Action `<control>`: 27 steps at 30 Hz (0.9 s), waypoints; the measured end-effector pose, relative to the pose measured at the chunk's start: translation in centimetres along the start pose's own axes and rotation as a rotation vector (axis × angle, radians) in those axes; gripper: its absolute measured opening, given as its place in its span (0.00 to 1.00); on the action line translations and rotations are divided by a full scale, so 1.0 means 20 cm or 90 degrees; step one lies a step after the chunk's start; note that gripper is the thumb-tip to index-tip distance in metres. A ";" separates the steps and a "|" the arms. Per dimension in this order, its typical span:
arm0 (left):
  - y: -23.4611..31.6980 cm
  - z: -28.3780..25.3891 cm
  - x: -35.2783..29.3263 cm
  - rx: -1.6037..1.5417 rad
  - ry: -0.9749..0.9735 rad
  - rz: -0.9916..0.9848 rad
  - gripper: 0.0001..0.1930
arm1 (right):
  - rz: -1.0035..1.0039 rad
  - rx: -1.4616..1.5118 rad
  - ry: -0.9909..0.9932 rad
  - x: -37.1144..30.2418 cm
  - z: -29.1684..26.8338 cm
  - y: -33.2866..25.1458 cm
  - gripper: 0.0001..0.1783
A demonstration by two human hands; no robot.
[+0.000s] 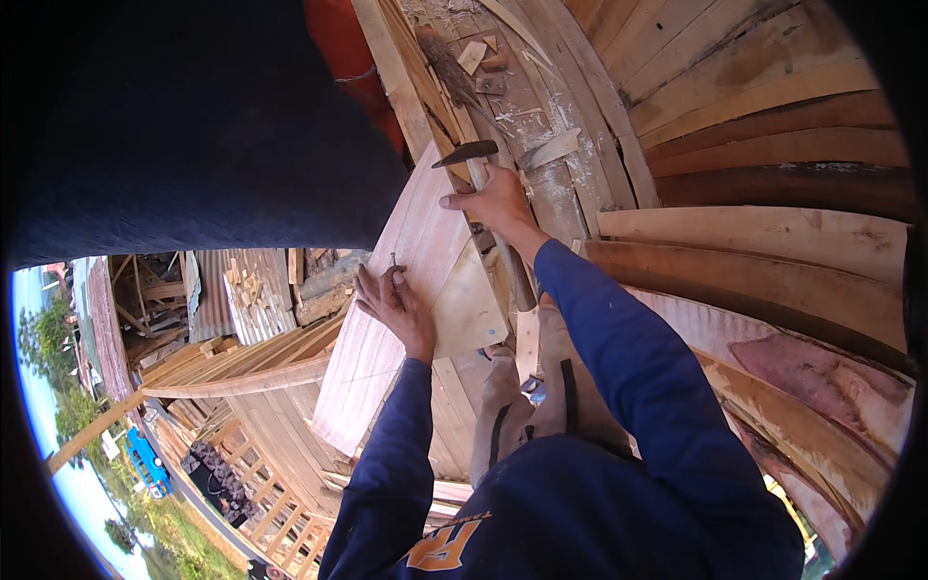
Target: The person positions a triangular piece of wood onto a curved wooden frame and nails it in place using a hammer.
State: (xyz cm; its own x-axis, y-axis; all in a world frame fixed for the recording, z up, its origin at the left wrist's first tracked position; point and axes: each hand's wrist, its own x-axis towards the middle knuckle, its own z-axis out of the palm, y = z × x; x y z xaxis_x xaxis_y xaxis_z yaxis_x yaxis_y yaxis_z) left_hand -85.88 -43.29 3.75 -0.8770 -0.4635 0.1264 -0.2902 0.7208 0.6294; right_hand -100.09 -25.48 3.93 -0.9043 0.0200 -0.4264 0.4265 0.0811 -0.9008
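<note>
My left hand (398, 307) rests against a pinkish wooden plank (372, 362), with its thumb and fingers pinched round an upright nail (393, 259). A hammer (466, 153) is in my right hand (499, 203), gripped by the handle close under its dark metal head. The head is raised above the far end of the plank, and the handle runs back toward me past my wrist. Beside the plank lies a pale, flat triangular piece (474, 304) with a small round blue-grey spot near its corner. The nail's lower end is hidden by my fingers.
A large dark blue cloth-like shape (193, 126) fills the upper left, close to the plank. Curved timber boards (754, 242) rise along the right. Wood scraps (474, 56) lie on planking at the top. Beyond the left edge are a blue vehicle (147, 462) and corrugated sheets (256, 295).
</note>
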 end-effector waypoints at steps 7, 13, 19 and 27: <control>0.04 -0.03 0.04 -0.071 -0.025 0.040 0.12 | 0.007 -0.051 -0.006 0.00 -0.03 -0.03 0.28; 0.27 0.05 0.23 -0.190 -0.058 0.130 0.07 | -0.013 -0.092 -0.007 0.00 -0.03 -0.04 0.28; 0.34 0.24 0.37 -0.478 -0.129 0.079 0.04 | 0.002 -0.028 -0.035 -0.01 -0.04 -0.06 0.30; 0.27 0.27 0.34 -0.496 -0.129 0.044 0.04 | -0.097 -0.048 -0.030 0.01 -0.04 0.00 0.29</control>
State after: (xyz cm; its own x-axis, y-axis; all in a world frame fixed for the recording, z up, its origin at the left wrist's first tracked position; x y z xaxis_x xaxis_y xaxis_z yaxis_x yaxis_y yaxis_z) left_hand -95.56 -39.74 3.88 -0.9572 -0.2749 0.0905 0.0523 0.1432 0.9883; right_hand -100.27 -24.62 4.02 -0.9557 -0.0447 -0.2909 0.2811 0.1543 -0.9472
